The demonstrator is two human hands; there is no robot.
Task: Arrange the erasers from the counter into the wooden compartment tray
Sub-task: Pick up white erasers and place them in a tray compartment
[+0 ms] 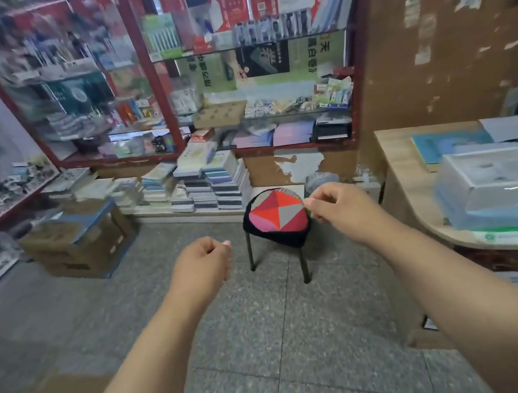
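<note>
Hands [335,207] pinching something small, greenish [309,212].

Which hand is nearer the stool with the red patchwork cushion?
Right. The right hand shows at the right edge of the stool cushion; the left hand hangs apart to its left, over the floor.

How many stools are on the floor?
1. The stool with the red patterned cushion stands on the floor just beyond the right hand, left of the counter. Others could be out of view.
</note>
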